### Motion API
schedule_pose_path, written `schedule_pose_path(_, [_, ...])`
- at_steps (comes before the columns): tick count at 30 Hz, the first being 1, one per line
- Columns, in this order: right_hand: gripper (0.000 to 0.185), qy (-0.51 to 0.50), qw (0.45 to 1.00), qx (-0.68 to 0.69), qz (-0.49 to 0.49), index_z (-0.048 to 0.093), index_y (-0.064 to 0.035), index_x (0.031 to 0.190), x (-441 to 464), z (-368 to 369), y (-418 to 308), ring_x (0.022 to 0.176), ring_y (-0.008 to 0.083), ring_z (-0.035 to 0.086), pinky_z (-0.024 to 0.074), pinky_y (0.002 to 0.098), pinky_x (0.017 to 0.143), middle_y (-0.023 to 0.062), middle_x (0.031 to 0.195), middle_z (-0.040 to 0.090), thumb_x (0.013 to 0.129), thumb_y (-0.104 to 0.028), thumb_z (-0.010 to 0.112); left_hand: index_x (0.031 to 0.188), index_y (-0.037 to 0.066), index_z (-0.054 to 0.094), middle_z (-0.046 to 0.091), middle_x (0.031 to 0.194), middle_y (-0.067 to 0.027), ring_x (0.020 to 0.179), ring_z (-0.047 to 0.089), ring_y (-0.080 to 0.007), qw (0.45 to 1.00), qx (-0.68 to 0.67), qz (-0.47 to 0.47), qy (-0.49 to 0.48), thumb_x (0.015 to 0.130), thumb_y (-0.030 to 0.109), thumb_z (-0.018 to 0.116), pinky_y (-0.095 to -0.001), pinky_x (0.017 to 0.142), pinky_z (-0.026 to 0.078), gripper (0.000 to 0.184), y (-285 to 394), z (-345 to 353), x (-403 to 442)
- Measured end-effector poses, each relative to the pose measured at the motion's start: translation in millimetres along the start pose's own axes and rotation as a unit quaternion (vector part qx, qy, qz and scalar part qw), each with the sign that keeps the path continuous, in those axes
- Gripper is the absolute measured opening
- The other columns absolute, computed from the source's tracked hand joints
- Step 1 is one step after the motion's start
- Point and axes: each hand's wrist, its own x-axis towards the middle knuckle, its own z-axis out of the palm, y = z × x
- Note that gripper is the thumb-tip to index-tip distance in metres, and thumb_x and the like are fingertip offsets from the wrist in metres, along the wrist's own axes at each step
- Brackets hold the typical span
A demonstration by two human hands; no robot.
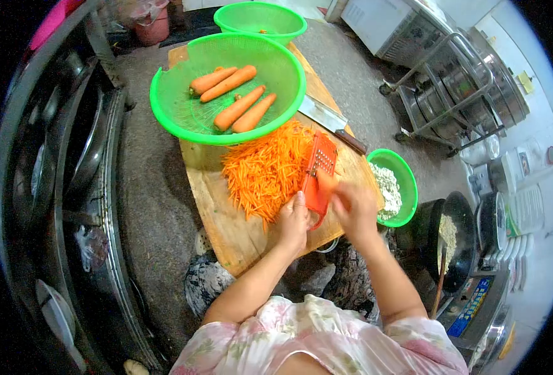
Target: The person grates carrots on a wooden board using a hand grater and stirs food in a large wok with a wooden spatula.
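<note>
My left hand (294,219) is closed around the lower edge of a red grater (319,164), which leans over the wooden board (217,234). In my right hand (355,207), slightly blurred, is a piece of carrot (326,182) pressed against the grater's face. A heap of shredded carrot (261,172) lies on the board, to the left of the grater and partly under it. Just beyond the heap stands a green colander (164,119) with several whole carrots (228,83) inside. A cleaver (332,120) with a dark handle rests on the board, right of the colander.
Beyond the colander is a second green basket (261,19). A small green bowl of white chopped food (385,190) sits right of the board. A wok (457,244) with food stands farther right, near a wheeled metal rack (442,94). Metal shelving (111,206) runs along the left.
</note>
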Motion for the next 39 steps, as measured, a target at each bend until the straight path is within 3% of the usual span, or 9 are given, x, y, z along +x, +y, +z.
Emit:
schedule_pose_path(4, [0.020, -0.008, 0.998, -0.022, -0.065, 0.061, -0.0117, 0.086, -28.3, 19.6, -15.3, 0.080, 0.0276, 0.055, 0.0487, 0.0354, 0.064, 0.0077, 0.091, 0.057, 0.067, -0.012, 0.066, 0.076, 0.012, 0.038, 0.025, 0.051, 0.0055, 0.040, 0.025, -0.0061, 0.999, 0.017, -0.026, 0.039, 0.092, 0.035, 0.039, -0.0223, 0.037, 0.025, 0.028, -9.4, -9.2, 0.2])
schedule_pose_path(8, [0.017, -0.042, 0.992, -0.115, 0.039, 0.062, -0.0123, 0.086, 64.8, 85.1, 34.9, 0.081, 0.0304, 0.055, 0.0481, 0.0386, 0.065, 0.0105, 0.091, 0.058, 0.072, -0.021, 0.060, 0.072, 0.012, 0.038, 0.023, 0.049, 0.0058, 0.039, 0.023, -0.0062, 0.999, -0.016, -0.020, 0.041, 0.093, 0.032, 0.037, -0.0233, 0.037, 0.024, 0.029, -5.1, -5.9, -0.7])
schedule_pose_path(12, [0.017, -0.090, 0.967, 0.015, 0.240, 0.061, -0.0089, 0.085, 90.2, 66.7, 47.9, 0.076, 0.0299, 0.057, 0.0454, 0.0408, 0.067, 0.0135, 0.080, 0.059, 0.075, -0.022, 0.058, 0.071, 0.012, 0.037, 0.025, 0.051, 0.0048, 0.039, 0.024, -0.0065, 1.000, 0.002, -0.012, 0.005, 0.093, 0.035, 0.038, -0.0222, 0.039, 0.026, 0.031, 3.9, -3.0, -12.3])
schedule_pose_path(15, [0.017, 0.030, 0.995, 0.039, 0.083, 0.062, -0.0068, 0.084, 55.1, 35.7, 33.5, 0.079, 0.0290, 0.057, 0.0458, 0.0365, 0.072, 0.0111, 0.086, 0.061, 0.070, -0.017, 0.063, 0.071, 0.013, 0.036, 0.026, 0.052, 0.0046, 0.039, 0.024, -0.0065, 1.000, -0.007, -0.006, 0.006, 0.092, 0.037, 0.039, -0.0220, 0.038, 0.025, 0.032, 5.4, -0.9, -13.3])
schedule_pose_path(19, [0.019, -0.001, 0.996, 0.022, -0.088, 0.061, -0.0086, 0.085, -9.9, 0.7, -15.4, 0.079, 0.0285, 0.057, 0.0459, 0.0362, 0.071, 0.0106, 0.088, 0.060, 0.066, -0.010, 0.065, 0.073, 0.013, 0.037, 0.026, 0.052, 0.0055, 0.040, 0.025, -0.0065, 1.000, 0.008, -0.001, 0.011, 0.091, 0.038, 0.040, -0.0224, 0.037, 0.023, 0.031, -2.3, -5.1, 4.9])
schedule_pose_path(28, [0.020, -0.131, 0.955, -0.109, 0.242, 0.065, -0.0081, 0.081, 105.5, 93.2, 51.3, 0.084, 0.0313, 0.059, 0.0493, 0.0398, 0.068, 0.0146, 0.087, 0.062, 0.071, -0.025, 0.060, 0.074, 0.013, 0.036, 0.024, 0.051, 0.0051, 0.040, 0.025, -0.0068, 0.999, -0.025, -0.035, 0.019, 0.091, 0.036, 0.041, -0.0224, 0.037, 0.026, 0.030, 1.4, -0.4, -15.2])
schedule_pose_path(31, [0.024, 0.023, 0.964, 0.105, 0.242, 0.064, -0.0038, 0.086, 90.9, 106.0, 99.7, 0.075, 0.0266, 0.062, 0.0487, 0.0378, 0.067, 0.0156, 0.080, 0.063, 0.072, -0.022, 0.058, 0.074, 0.013, 0.037, 0.025, 0.051, 0.0051, 0.040, 0.025, -0.0067, 0.999, -0.018, -0.029, -0.003, 0.091, 0.035, 0.041, -0.0222, 0.038, 0.027, 0.029, 0.2, -7.3, -26.3])
schedule_pose_path(34, [0.019, 0.108, 0.891, 0.323, 0.299, 0.062, 0.0005, 0.087, 54.2, 49.6, 91.6, 0.070, 0.0165, 0.059, 0.0471, 0.0291, 0.064, 0.0091, 0.075, 0.064, 0.077, -0.014, 0.057, 0.082, 0.009, 0.048, 0.028, 0.052, 0.0048, 0.042, 0.025, -0.0053, 0.996, 0.077, -0.019, -0.030, 0.092, 0.033, 0.040, -0.0206, 0.039, 0.026, 0.027, -3.9, 0.1, -28.9])
schedule_pose_path(39, [0.020, 0.189, 0.917, 0.197, 0.290, 0.061, 0.0019, 0.094, -45.1, 60.9, 112.5, 0.079, 0.0170, 0.057, 0.0450, 0.0293, 0.074, 0.0096, 0.086, 0.061, 0.081, -0.011, 0.055, 0.115, -0.001, 0.051, 0.060, 0.082, -0.0083, 0.073, 0.055, -0.0140, 0.892, 0.418, 0.163, -0.049, 0.092, 0.032, 0.041, -0.0264, 0.066, 0.045, 0.042, -41.9, -16.9, -16.3])
